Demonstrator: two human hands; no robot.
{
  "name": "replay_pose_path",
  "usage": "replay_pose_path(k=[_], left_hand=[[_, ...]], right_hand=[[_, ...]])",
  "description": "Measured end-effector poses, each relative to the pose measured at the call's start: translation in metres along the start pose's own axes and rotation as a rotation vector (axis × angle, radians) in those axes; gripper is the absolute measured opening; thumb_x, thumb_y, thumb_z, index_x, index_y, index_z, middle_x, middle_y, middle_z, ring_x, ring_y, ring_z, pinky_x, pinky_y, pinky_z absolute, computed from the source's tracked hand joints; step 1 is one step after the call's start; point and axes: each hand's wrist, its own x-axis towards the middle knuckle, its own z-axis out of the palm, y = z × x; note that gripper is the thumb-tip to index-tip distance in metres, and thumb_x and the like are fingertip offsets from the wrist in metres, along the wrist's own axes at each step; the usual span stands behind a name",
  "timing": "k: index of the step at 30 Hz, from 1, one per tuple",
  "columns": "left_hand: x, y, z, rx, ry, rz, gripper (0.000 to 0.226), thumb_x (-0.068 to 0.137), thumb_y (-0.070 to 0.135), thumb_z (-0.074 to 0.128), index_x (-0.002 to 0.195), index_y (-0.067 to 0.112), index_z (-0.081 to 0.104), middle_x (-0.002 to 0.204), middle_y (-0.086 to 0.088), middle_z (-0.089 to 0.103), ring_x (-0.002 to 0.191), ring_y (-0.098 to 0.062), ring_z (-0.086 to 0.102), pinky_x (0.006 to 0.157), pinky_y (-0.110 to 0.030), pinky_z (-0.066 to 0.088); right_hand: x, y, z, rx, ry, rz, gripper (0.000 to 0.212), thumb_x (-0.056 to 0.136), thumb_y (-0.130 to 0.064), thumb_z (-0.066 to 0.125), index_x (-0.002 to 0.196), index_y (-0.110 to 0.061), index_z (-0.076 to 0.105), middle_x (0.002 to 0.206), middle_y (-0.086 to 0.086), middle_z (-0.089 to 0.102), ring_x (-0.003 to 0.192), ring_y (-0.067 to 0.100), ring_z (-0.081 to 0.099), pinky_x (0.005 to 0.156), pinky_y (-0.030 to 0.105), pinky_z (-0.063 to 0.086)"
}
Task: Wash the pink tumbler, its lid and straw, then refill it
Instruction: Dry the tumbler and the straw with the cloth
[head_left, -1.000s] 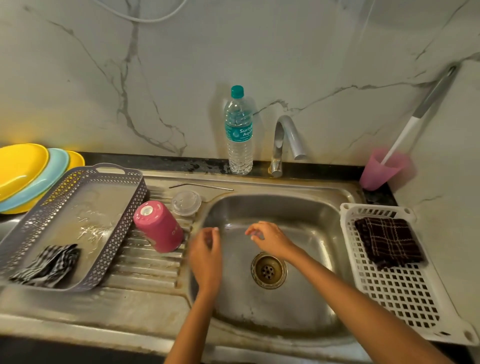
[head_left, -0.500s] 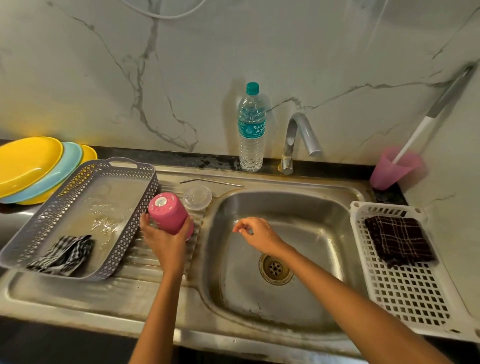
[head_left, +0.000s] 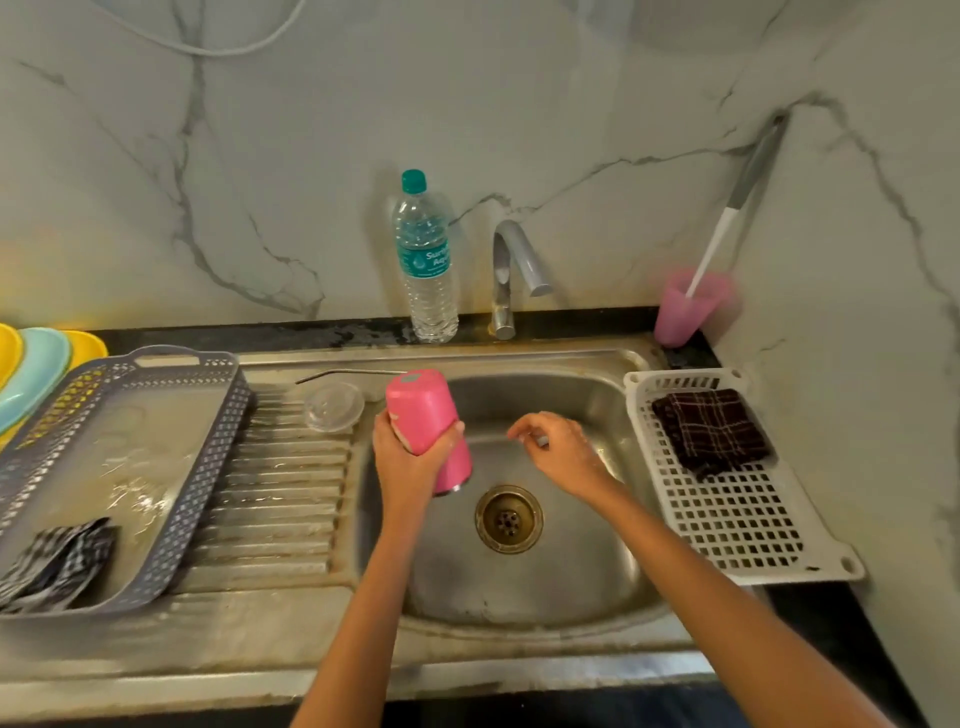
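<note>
Pink tumbler (head_left: 421, 410) clasped mouth-down in left grip (head_left: 410, 467) over sink (head_left: 571, 571), probably to let drips drain; right grip (head_left: 561, 452) empty, loosely curled, nearby

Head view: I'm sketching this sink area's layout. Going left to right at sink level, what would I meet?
From the left: stacked plates → grey basket → clear lid → pink tumbler → right hand → white basket holding a dark cloth.
</note>
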Motion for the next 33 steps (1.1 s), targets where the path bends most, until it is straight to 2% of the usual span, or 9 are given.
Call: replay_pose_path(k=[3,8,11,14,19,23,26,30,33], left_hand=[[-0.01,0.01,0.032,-0.066,-0.106,-0.038,0.063,0.066,0.029,0.09,0.109,0.04,0.045,0.112,0.0,0.06,0.098,-0.017,0.064,0.068,-0.023,0.055],[-0.023,0.02,0.071,-0.159,-0.294,-0.135,0.05,0.08,0.025,0.08,0.111,0.039,0.042,0.108,0.007,0.06,0.093,-0.013,0.065,0.063,-0.021,0.055],[-0.025,0.023,0.083,-0.188,-0.343,-0.188,0.051,0.08,0.031,0.08,0.113,0.04,0.043,0.112,0.002,0.061,0.095,-0.017,0.067,0.068,-0.028,0.058],[-0.025,0.024,0.088,-0.209,-0.365,-0.223,0.059,0.073,0.041,0.083,0.118,0.037,0.045,0.116,-0.001,0.062,0.097,-0.019,0.068,0.071,-0.032,0.059],[-0.025,0.023,0.086,-0.355,-0.441,-0.357,0.064,0.078,0.046,0.076,0.131,0.025,0.047,0.118,-0.008,0.067,0.101,-0.025,0.07,0.078,-0.041,0.06],[-0.025,0.018,0.082,-0.484,-0.5,-0.54,0.075,0.074,0.058,0.073,0.134,0.02,0.05,0.12,-0.013,0.069,0.109,-0.031,0.067,0.095,-0.052,0.053],[-0.028,0.016,0.081,-0.605,-0.492,-0.644,0.071,0.078,0.062,0.069,0.131,0.017,0.054,0.122,-0.017,0.068,0.115,-0.034,0.064,0.103,-0.056,0.046],[-0.03,0.015,0.082,-0.672,-0.447,-0.647,0.067,0.083,0.063,0.063,0.132,0.018,0.054,0.121,-0.017,0.069,0.113,-0.033,0.066,0.101,-0.056,0.047],[-0.034,0.014,0.084,-0.654,-0.449,-0.687,0.072,0.08,0.066,0.065,0.132,0.016,0.055,0.12,-0.017,0.069,0.109,-0.032,0.067,0.101,-0.057,0.048]], right_hand=[[-0.011,0.02,-0.035,-0.087,0.199,0.074,0.018,0.089,-0.005,0.059,0.096,-0.017,0.07,0.098,0.001,0.066,0.09,0.015,0.061,0.086,0.027,0.048],[-0.025,0.059,-0.085,-0.387,0.484,0.241,0.019,0.089,-0.01,0.062,0.107,-0.004,0.062,0.109,0.016,0.061,0.106,0.031,0.053,0.09,0.036,0.043],[-0.024,0.075,-0.097,-0.525,0.412,0.412,0.041,0.09,-0.029,0.063,0.121,-0.003,0.054,0.125,0.019,0.052,0.116,0.035,0.047,0.094,0.046,0.042],[-0.023,0.082,-0.101,-0.635,0.311,0.525,0.056,0.088,-0.041,0.064,0.129,-0.006,0.048,0.134,0.017,0.045,0.122,0.034,0.043,0.097,0.047,0.04],[-0.022,0.085,-0.102,-0.684,0.333,0.549,0.039,0.094,-0.02,0.058,0.131,-0.013,0.05,0.131,0.017,0.051,0.117,0.034,0.049,0.095,0.047,0.043],[-0.023,0.089,-0.106,-0.817,0.363,0.425,0.027,0.095,-0.012,0.054,0.121,-0.009,0.055,0.114,0.015,0.064,0.104,0.031,0.059,0.085,0.043,0.052],[-0.02,0.087,-0.123,-0.644,0.492,0.408,0.022,0.092,-0.005,0.057,0.113,-0.005,0.061,0.105,0.016,0.067,0.099,0.032,0.063,0.081,0.041,0.052],[-0.026,0.058,-0.15,-0.393,0.685,0.29,0.029,0.089,-0.003,0.058,0.117,-0.007,0.063,0.099,0.012,0.068,0.091,0.026,0.064,0.073,0.026,0.046],[-0.032,0.012,-0.149,-0.221,0.682,0.151,0.03,0.089,-0.006,0.062,0.117,-0.014,0.064,0.101,0.003,0.069,0.09,0.013,0.061,0.082,0.021,0.045]])
